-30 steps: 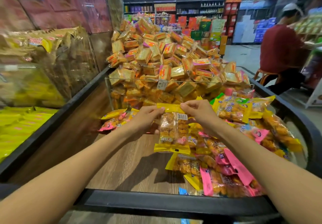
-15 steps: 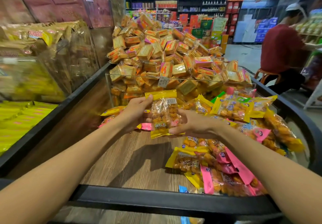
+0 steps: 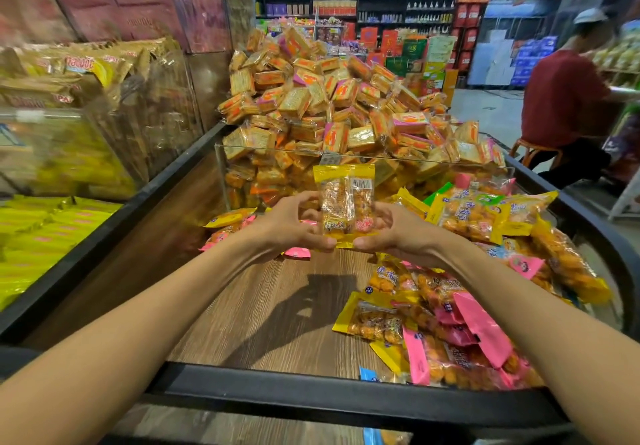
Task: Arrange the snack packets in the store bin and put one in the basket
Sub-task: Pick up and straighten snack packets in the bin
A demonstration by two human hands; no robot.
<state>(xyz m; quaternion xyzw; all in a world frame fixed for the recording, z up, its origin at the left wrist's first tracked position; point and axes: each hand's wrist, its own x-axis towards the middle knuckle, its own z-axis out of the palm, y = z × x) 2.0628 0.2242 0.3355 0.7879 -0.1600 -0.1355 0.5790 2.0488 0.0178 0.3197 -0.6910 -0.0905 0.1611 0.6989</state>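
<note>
The yellow snack packet (image 3: 346, 207) now stands upright between both hands above the wood-grain bin floor (image 3: 277, 313). One second ago it hung lower, pinched by its top edge; half a second ago it was shifting toward the left hand. It has since been raised and turned so that the barcode faces the camera.

Grip state: the left hand (image 3: 294, 224) and right hand (image 3: 391, 228) each have the fingers curled round a lower side of the packet, thumbs meeting at its bottom seal. Both hands bear on the packet; neither is free.

Location: the packet is held in the air at 12 o'clock from the bin centre, just in front of the clear divider (image 3: 346, 157). The loose pile of yellow and pink packets (image 3: 450, 323) lies at 3 to 5 o'clock; a few packets (image 3: 228, 226) lie at 10 o'clock.

Assessment: the upright hold suggests that the packet is being aligned for placement. No basket is visible, so the basket step appears not yet done.
</note>
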